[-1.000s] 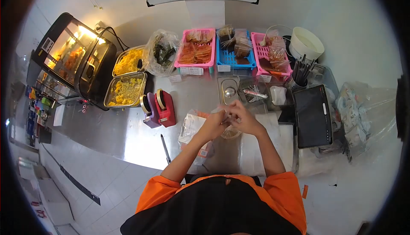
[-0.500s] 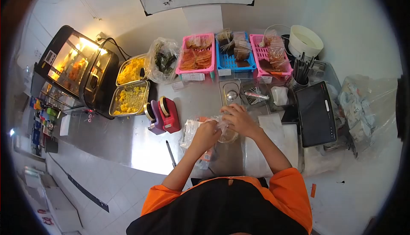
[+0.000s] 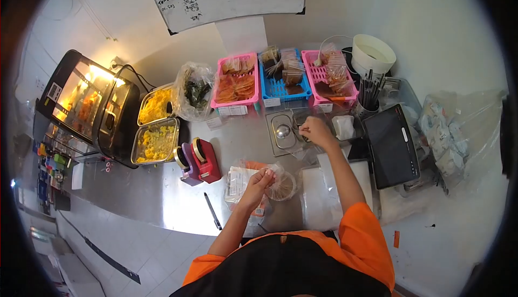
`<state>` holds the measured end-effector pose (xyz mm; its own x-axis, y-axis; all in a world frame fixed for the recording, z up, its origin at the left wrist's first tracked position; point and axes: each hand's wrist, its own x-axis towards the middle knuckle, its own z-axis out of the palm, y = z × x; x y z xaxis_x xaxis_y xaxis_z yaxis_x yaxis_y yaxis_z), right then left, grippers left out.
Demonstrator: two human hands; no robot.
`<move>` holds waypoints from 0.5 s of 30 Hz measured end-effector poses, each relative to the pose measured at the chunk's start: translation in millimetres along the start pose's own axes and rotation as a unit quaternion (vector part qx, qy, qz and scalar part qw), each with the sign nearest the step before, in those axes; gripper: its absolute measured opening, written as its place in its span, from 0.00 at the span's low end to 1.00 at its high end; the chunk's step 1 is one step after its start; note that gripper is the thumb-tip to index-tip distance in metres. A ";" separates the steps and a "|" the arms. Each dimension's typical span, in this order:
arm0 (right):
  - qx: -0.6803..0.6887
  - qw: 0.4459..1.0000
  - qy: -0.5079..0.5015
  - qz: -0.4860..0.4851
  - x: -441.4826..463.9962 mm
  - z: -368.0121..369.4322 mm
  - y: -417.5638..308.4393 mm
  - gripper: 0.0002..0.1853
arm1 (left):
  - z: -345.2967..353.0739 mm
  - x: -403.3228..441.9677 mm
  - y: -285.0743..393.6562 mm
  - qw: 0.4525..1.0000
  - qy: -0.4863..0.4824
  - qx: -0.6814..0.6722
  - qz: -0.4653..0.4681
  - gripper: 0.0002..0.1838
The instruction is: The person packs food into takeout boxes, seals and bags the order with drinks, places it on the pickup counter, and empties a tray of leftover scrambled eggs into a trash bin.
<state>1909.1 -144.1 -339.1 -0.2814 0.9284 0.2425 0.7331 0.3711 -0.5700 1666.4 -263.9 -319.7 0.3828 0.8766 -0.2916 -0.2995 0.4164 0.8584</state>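
My left hand (image 3: pixel 260 185) is closed on the gathered top of a clear plastic bag (image 3: pixel 283 182), which rests on the steel counter. Beneath and beside that hand lies a plastic-wrapped packet (image 3: pixel 237 181) with white and orange parts. Farther forward and to the right, my right hand (image 3: pixel 314 131) has its fingers pinched over a small metal tray (image 3: pixel 300 118); what they hold, if anything, is too small to tell. Just left of it sits a steel container with a round knob (image 3: pixel 282 131).
Pink basket (image 3: pixel 236 80), blue basket (image 3: pixel 284 81) and another pink basket (image 3: pixel 330 78) line the back. Tape dispensers (image 3: pixel 206 162), a pen (image 3: pixel 212 210) and food trays (image 3: pixel 156 141) stand left. A tablet (image 3: pixel 392 146) and plastic sheets (image 3: pixel 318 194) are right.
My hands have moved apart. The right one let go of the bag's top and reached forward to the small tray; the left one still grips the bag. The view has tilted upward.
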 end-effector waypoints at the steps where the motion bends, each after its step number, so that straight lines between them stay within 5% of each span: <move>1: -0.145 0.989 -0.024 -0.034 6.1 0.5 13.8 0.06 | -3.0 0.5 -0.1 1.000 -0.016 -0.019 -0.006 0.11; 4: -0.272 0.944 -0.180 -0.057 25.2 8.4 39.4 0.05 | -10.1 0.0 -0.2 0.998 -0.053 -0.037 -0.028 0.13; 10: -0.319 0.931 -0.172 -0.033 34.1 38.0 52.9 0.04 | -19.7 2.1 15.9 0.975 -0.199 -0.053 -0.083 0.23; 15: -0.123 0.959 -0.250 -0.052 40.9 26.6 78.1 0.08 | -15.3 5.5 29.0 0.962 -0.249 -0.041 -0.106 0.21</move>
<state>1938.4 -76.6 -394.6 -0.5780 0.8016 -0.1527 0.7911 0.5046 -0.3457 1646.5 -243.3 -302.8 0.8079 0.5540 -0.2009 -0.2289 0.6091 0.7593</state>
